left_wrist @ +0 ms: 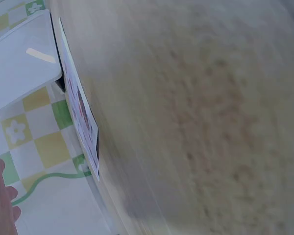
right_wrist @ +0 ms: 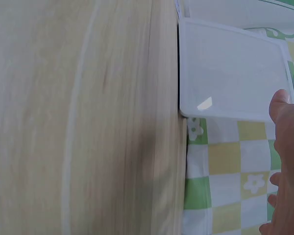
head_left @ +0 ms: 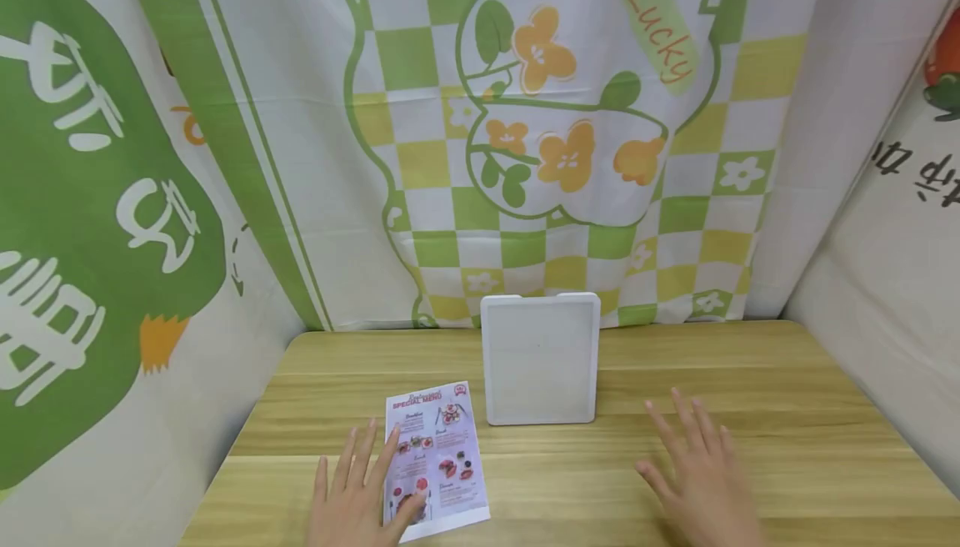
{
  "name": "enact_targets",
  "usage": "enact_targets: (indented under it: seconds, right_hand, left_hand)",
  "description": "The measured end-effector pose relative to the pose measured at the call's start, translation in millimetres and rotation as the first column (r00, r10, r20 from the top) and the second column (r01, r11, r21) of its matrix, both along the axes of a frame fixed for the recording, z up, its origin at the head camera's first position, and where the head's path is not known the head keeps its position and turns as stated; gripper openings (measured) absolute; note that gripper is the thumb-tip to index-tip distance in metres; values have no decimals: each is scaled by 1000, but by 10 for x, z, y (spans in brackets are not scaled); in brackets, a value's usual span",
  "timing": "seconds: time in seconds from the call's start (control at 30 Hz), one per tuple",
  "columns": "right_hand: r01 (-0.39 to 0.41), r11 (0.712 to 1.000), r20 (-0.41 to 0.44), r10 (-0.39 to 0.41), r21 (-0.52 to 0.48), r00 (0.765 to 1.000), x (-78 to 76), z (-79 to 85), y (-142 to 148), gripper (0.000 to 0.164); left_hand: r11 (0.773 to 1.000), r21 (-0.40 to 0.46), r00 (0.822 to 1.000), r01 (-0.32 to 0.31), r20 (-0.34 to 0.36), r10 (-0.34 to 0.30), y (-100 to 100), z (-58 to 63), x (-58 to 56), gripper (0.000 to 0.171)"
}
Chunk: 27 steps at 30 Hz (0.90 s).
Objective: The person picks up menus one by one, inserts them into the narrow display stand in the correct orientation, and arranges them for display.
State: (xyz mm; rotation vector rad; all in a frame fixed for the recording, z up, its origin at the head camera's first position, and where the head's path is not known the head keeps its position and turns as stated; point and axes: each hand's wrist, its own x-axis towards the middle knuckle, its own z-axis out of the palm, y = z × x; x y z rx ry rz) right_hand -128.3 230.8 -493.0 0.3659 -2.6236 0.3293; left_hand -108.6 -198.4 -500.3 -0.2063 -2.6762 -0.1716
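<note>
Menu sheet [head_left: 450,480] lies flat on the tabletop [head_left: 577,489], left of centre. We find the left hand [head_left: 356,489] above its near left edge, fingers extended, grasping nothing. We note the right hand [head_left: 699,480] at near right, fingers likewise spread and released. We record a white framed panel [head_left: 540,363] standing on edge, far right of the sheet, before a checked curtain [head_left: 525,259].

Menu [head_left: 444,462]: printed paper, smooth. Frame [head_left: 542,361]: white plastic, smooth, glossy where light reflects. Desk [head_left: 570,480]: wood-grain surface, smooth. Curtain [head_left: 555,134]: matt cloth, lightly creased
</note>
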Motion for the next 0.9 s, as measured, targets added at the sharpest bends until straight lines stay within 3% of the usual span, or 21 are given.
enact_targets:
  seconds: [0.13,0.4,0.57,0.8,0.9]
  right_hand:
    - [-17,1000,-7,17,-3,1000,-8,-13,-101,73]
    - [-68,997,13,68,-49,998,-110,81,-359,74]
    - [-88,996,37,89,-29,995,-154,120,-524,71]
    - [-161,987,78,160,-1,984,-174,107,-736,69]
    - [-204,979,97,203,2,974,-179,96,-823,69]
  left_hand:
    - [1000,2,999,-8,54,8,-42,-12,15,81]
    - [1000,10,996,-16,88,15,-167,-52,29,80]
    - [1000,15,992,-24,123,22,-253,-79,29,80]
    - [1000,24,994,16,112,-18,-354,-145,35,76]
    - [998,39,989,44,137,-49,-370,-149,24,73]
